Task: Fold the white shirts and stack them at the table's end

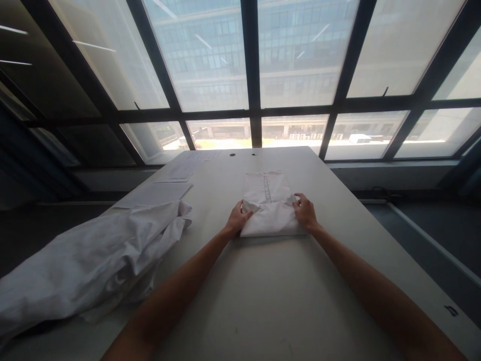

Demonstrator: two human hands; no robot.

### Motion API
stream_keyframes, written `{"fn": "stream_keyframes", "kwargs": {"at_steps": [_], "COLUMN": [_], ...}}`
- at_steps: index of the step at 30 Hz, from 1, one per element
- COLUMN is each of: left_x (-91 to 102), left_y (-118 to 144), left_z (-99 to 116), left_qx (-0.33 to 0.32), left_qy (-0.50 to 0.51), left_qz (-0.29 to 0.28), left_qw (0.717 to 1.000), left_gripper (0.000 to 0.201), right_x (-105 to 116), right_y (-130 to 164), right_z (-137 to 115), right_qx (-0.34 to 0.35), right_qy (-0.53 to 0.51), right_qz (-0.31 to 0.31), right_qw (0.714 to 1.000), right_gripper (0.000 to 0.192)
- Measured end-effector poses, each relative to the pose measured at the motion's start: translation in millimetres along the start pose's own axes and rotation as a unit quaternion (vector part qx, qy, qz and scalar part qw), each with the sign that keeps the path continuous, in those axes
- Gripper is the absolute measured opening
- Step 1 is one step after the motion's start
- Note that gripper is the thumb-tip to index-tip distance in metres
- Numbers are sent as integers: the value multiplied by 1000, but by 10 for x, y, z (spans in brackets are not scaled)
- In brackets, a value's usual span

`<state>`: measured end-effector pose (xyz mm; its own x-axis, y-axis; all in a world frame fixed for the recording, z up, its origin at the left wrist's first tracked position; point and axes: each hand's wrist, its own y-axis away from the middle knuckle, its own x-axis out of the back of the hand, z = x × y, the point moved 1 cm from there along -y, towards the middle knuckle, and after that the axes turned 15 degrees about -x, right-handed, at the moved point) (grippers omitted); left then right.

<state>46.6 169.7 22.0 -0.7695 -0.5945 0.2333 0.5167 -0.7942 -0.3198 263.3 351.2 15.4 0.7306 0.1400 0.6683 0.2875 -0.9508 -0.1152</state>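
Observation:
A folded white garment [276, 220], with a row of small marks like buttons down its upper part, lies flat in the middle of the white table [263, 291]. Its near part is folded over toward the window. My left hand [238, 218] grips the left edge of that fold, thumb on top and fingers around the side. On the opposite edge my right hand [304, 211] pinches the fabric between thumb and fingers. Cloth bunches slightly beside both hands.
To the left, a large crumpled white cloth [101, 255] hangs over the table edge. Behind it lie printed paper sheets [158, 193]. Two small round holes are near the far edge. A dark clip-like mark [451, 311] sits at the right edge. Tall windows [214, 60] stand beyond.

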Motion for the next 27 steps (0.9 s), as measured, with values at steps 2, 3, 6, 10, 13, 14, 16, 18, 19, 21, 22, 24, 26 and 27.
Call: {"fn": "stream_keyframes", "kwargs": {"at_steps": [2, 3, 6, 10, 13, 14, 16, 18, 19, 21, 22, 24, 26, 27], "left_x": [9, 12, -53, -277, -359, -356, -323, -291, -287, -314, -346, -445, -585, -669], "left_y": [14, 30, 88, 121, 83, 64, 30, 19, 29, 91, 146, 304, 522, 647], "left_z": [-14, 9, 142, 190, 68, 18, -67, -111, -113, -78, -42, 51, 156, 206], "left_qx": [-34, -73, -224, -290, -269, -266, -265, -257, -251, -233, -221, -194, -169, -159], "left_qy": [-119, -183, -316, -360, -391, -402, -425, -449, -460, -474, -478, -481, -476, -470], "left_qz": [24, 28, -65, -283, -329, -327, -316, -304, -300, -290, -282, -264, -245, -240], "left_qw": [992, 980, 919, 840, 817, 813, 806, 800, 798, 798, 802, 813, 827, 834], "left_gripper": [68, 65, 49, 50, 59, 61, 62, 63, 64, 64, 65, 65, 66, 66], "right_x": [-5, -4, -23, -188, -346, -382, -419, -422, -414, -386, -364, -299, -196, -129], "right_y": [92, 155, 381, 613, 640, 626, 587, 551, 537, 517, 510, 496, 470, 447], "right_z": [-28, -53, -184, -366, -367, -343, -286, -237, -218, -184, -164, -102, -4, 56], "right_qx": [-4, 8, 88, 173, 148, 132, 105, 94, 95, 105, 116, 150, 197, 223], "right_qy": [102, 144, 215, 237, 266, 274, 282, 282, 281, 281, 282, 283, 280, 276], "right_qz": [26, 38, 69, 12, -60, -73, -82, -82, -84, -91, -98, -119, -144, -159], "right_qw": [994, 989, 970, 956, 951, 950, 950, 951, 951, 950, 947, 940, 929, 921], "right_gripper": [40, 41, 46, 55, 61, 63, 69, 73, 73, 74, 74, 73, 72, 72]}}
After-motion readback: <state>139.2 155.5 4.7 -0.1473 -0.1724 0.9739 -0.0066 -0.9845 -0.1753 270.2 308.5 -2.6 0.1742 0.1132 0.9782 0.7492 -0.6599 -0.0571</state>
